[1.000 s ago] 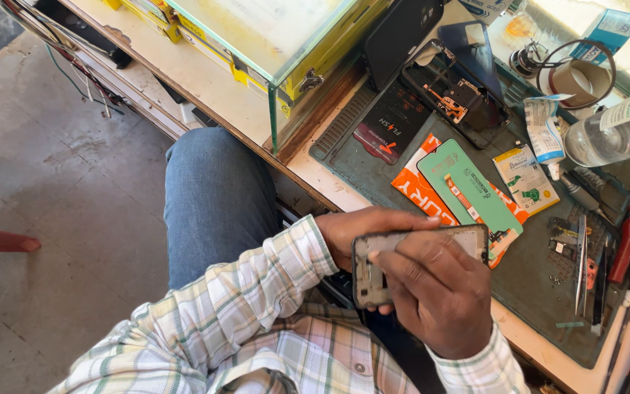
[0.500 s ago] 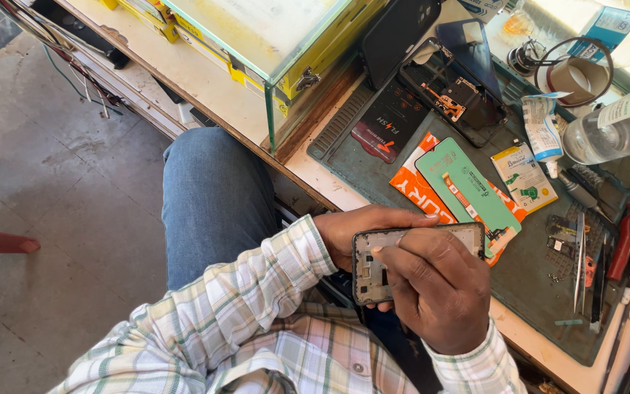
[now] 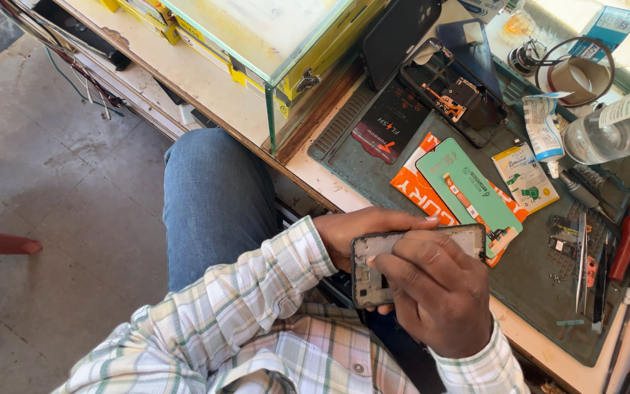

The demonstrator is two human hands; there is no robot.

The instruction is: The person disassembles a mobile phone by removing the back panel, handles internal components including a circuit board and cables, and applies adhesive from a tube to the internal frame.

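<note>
Head view: almost nothing had changed since a second earlier, only a slight shift of the right fingers along the frame, so the work was still at the same step. The left hand (image 3: pixel 355 230) cradled the opened grey phone chassis, a flat rectangular frame (image 3: pixel 402 264), from underneath, fingers wrapped round its far edge. The right hand (image 3: pixel 439 299) lay on top, fingers curled and pressing into its inner face; any tool pinched there couldn't be seen. The chassis sat over the lap, just beside the edge of the dark green work mat (image 3: pixel 541 292), near the mint-green card (image 3: pixel 468 186).
</note>
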